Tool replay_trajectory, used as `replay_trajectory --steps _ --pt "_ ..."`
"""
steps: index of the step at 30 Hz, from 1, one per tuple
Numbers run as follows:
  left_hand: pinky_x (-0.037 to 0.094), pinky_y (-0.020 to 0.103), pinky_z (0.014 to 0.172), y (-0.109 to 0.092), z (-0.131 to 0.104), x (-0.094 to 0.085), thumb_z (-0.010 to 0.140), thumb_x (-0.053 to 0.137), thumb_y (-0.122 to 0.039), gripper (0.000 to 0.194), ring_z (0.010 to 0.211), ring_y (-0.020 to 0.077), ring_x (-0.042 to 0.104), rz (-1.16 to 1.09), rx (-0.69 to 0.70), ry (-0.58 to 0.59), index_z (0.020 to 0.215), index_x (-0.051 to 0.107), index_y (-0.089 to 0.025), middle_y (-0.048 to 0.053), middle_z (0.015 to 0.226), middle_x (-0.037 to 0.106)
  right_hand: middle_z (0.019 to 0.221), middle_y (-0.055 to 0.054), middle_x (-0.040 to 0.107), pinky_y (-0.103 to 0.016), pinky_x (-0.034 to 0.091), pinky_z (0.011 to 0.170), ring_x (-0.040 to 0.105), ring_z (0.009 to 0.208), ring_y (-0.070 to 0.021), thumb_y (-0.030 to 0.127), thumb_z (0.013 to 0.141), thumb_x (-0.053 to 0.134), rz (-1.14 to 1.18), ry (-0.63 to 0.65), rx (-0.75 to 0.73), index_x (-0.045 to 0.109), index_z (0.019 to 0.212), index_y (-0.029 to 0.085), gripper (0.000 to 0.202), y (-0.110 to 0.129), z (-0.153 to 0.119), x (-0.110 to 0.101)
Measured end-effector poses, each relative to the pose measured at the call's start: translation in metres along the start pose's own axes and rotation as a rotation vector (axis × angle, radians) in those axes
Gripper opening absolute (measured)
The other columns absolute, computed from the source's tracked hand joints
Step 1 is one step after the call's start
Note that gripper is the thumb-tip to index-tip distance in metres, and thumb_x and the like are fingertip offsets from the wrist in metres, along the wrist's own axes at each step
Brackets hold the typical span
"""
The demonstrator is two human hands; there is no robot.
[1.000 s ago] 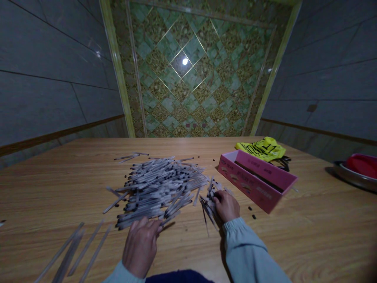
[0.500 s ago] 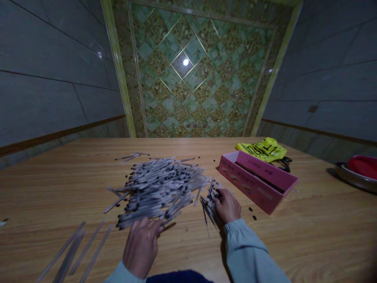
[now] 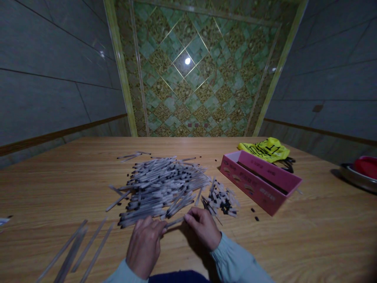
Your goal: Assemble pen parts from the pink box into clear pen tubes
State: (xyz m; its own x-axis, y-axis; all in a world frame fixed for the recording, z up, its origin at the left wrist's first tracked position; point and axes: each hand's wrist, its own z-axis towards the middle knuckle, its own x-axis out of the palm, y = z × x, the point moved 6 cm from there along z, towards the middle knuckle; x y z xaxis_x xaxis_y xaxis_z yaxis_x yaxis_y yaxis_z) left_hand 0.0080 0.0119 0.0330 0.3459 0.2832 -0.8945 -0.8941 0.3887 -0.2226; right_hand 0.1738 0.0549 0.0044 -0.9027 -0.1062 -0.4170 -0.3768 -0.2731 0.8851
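Observation:
A thin translucent stick (image 3: 176, 221) with a dark end is stretched between my two hands. My left hand (image 3: 145, 243) is closed round one end, at the near edge of a large pile of similar sticks (image 3: 165, 184). The fingertips of my right hand (image 3: 203, 227) pinch the other end. Beyond my right hand lies a smaller heap of short clear pieces and black caps (image 3: 224, 198), with a few thin dark sticks on its left side.
An open pink box (image 3: 256, 179) stands at the right, with a yellow bag (image 3: 266, 149) behind it. A metal bowl (image 3: 357, 177) holding something red is at the far right. Several long clear strips (image 3: 96, 249) lie front left. Two black caps lie near the box.
My right hand has moved left, away from the small heap, and now pinches the stick's end by my left hand. The heap is more fully visible. My left hand has barely moved.

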Motion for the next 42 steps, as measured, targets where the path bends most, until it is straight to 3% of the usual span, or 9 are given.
replay_trajectory --steps 12,15,20,23,25,29,34,39,42 --pt "0.031 0.035 0.068 0.0 0.0 0.002 0.084 0.042 -0.012 0.027 0.078 0.0217 0.052 -0.024 -0.028 0.056 0.081 0.066 -0.024 0.001 0.076 0.068 0.052 0.003 0.042 -0.021 0.028 0.05 0.039 0.052 -0.0101 0.036 0.078 0.051 0.132 0.048 -0.021 0.048 0.055 0.016 0.031 0.001 0.005 -0.01" --pt "0.032 0.036 0.069 0.005 0.0 0.001 0.085 0.041 -0.013 0.028 0.079 0.0226 0.053 0.004 -0.053 0.031 0.085 0.067 -0.024 0.003 0.08 0.069 0.05 0.004 0.039 -0.021 0.028 0.049 0.037 0.051 -0.0101 0.037 0.077 0.051 0.115 -0.128 -0.035 0.046 0.053 0.017 0.032 0.003 0.009 -0.033" --pt "0.033 0.036 0.07 0.012 0.0 0.0 0.084 0.042 -0.014 0.028 0.081 0.0231 0.055 0.055 -0.073 -0.006 0.092 0.067 -0.024 0.003 0.085 0.07 0.051 0.003 0.041 -0.022 0.03 0.05 0.039 0.051 -0.0111 0.038 0.078 0.049 0.053 -0.503 -0.014 0.049 0.055 0.017 0.031 0.0 0.008 -0.096" --pt "0.034 0.036 0.069 0.014 0.0 0.001 0.084 0.043 -0.015 0.028 0.081 0.0233 0.056 0.061 -0.079 0.003 0.091 0.068 -0.024 0.003 0.084 0.071 0.053 0.001 0.048 -0.023 0.03 0.054 0.045 0.055 -0.0129 0.04 0.08 0.048 -0.239 -0.608 -0.02 0.054 0.059 0.017 0.033 0.006 0.004 -0.12" --pt "0.035 0.036 0.069 0.015 0.0 0.002 0.084 0.042 -0.015 0.028 0.081 0.0234 0.056 0.059 -0.083 0.01 0.089 0.068 -0.024 0.003 0.085 0.071 0.059 -0.002 0.056 -0.024 0.028 0.054 0.05 0.059 -0.0145 0.04 0.082 0.046 -0.538 -0.624 0.0 0.06 0.064 0.017 0.032 0.014 0.002 -0.125" --pt "0.038 0.037 0.072 0.024 0.0 0.002 0.086 0.041 -0.02 0.028 0.084 0.0243 0.058 0.075 -0.115 -0.019 0.094 0.068 -0.023 0.005 0.088 0.071 0.07 -0.007 0.066 -0.026 0.023 0.052 0.056 0.065 -0.018 0.035 0.082 0.043 -0.942 -0.508 0.1 0.064 0.069 0.02 0.029 0.021 0.002 -0.115" --pt "0.042 0.034 0.073 0.049 -0.001 -0.003 0.087 0.039 -0.032 0.032 0.084 0.0239 0.063 0.084 -0.283 -0.054 0.097 0.068 -0.022 0.007 0.09 0.072 0.074 -0.012 0.069 -0.028 0.027 0.053 0.061 0.07 -0.0236 0.033 0.075 0.046 -1.043 -0.187 0.241 0.069 0.069 0.021 0.027 0.01 0.007 -0.097" --pt "0.043 0.036 0.061 0.106 -0.021 -0.032 0.084 0.035 -0.042 0.042 0.077 0.0299 0.065 0.203 -0.692 -0.003 0.109 0.064 -0.024 0.012 0.087 0.072 0.078 -0.013 0.071 -0.029 0.033 0.056 0.064 0.072 -0.0253 0.03 0.071 0.049 -1.032 0.037 0.282 0.071 0.07 0.02 0.024 -0.004 0.007 -0.084" --pt "0.043 0.037 0.06 0.141 -0.038 -0.045 0.079 0.039 -0.046 0.041 0.078 0.0329 0.064 0.182 -0.827 0.1 0.096 0.069 -0.023 0.015 0.087 0.071 0.079 -0.013 0.071 -0.029 0.034 0.057 0.065 0.075 -0.0259 0.03 0.07 0.051 -1.034 0.058 0.251 0.071 0.071 0.02 0.023 -0.006 0.006 -0.079"
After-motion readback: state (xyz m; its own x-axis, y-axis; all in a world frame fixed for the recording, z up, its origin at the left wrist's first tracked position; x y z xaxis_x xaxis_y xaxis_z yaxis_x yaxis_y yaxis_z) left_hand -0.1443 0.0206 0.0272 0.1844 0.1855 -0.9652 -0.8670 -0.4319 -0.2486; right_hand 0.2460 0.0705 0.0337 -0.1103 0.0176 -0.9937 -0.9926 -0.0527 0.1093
